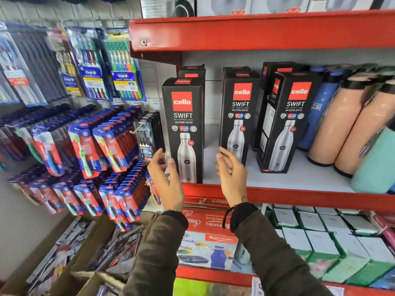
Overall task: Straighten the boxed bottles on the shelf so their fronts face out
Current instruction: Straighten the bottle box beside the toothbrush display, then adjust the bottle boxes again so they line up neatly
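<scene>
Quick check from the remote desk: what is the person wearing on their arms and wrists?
Both arms are in dark olive-brown jacket sleeves with black knit cuffs. The right hand has a thin black cord at the wrist, loose end dangling. The left hand has a thin, pale bracelet at the cuff edge. Both hands are bare, no gloves.

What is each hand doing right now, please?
Left hand: open, fingers at the leftmost boxed bottle, not gripping it.
Right hand: open, holding nothing.

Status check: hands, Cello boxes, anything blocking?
Left hand open at leftmost box; right hand open at middle box. Right box angled, side showing. Nothing blocking.
</scene>
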`<state>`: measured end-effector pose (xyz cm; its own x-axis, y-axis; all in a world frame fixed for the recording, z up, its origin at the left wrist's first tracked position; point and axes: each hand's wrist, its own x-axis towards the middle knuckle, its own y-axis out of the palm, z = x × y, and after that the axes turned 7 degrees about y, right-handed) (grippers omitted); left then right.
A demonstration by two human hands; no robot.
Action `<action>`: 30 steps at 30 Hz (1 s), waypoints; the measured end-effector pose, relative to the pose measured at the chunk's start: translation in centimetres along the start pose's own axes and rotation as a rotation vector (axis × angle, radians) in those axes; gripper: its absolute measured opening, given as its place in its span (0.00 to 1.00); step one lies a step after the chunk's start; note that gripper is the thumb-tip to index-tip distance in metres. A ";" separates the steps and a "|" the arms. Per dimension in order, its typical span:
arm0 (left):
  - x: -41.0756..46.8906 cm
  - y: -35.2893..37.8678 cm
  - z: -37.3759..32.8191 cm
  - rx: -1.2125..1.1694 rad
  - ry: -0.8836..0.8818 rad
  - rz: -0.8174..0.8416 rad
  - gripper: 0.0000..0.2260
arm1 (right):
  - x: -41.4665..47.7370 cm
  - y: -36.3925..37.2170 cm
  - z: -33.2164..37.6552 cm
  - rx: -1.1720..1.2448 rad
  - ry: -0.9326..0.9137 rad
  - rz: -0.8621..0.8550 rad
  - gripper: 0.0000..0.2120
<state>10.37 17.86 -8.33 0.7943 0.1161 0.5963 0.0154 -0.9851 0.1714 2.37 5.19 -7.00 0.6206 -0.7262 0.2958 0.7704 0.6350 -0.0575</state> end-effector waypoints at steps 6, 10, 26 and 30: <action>-2.3 4.2 -3.3 -0.045 0.263 0.092 0.14 | 1.9 -4.4 0.1 -0.006 -0.067 -0.122 0.15; -3.0 8.0 -4.5 -0.053 0.296 0.364 0.19 | 3.7 -6.1 0.3 -0.020 -0.031 -0.109 0.18; 0.1 14.8 -1.8 0.001 -0.381 0.488 0.20 | 8.9 -6.3 -1.6 -0.200 0.205 0.027 0.24; -0.2 14.1 -1.9 -0.037 -0.411 0.478 0.19 | 8.1 -6.7 -1.7 -0.181 0.203 0.012 0.24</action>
<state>9.28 4.16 -4.47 0.8769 -0.4010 0.2650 -0.4138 -0.9103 -0.0082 2.48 -5.37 -5.87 0.6321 -0.7687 0.0976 0.7653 0.5994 -0.2346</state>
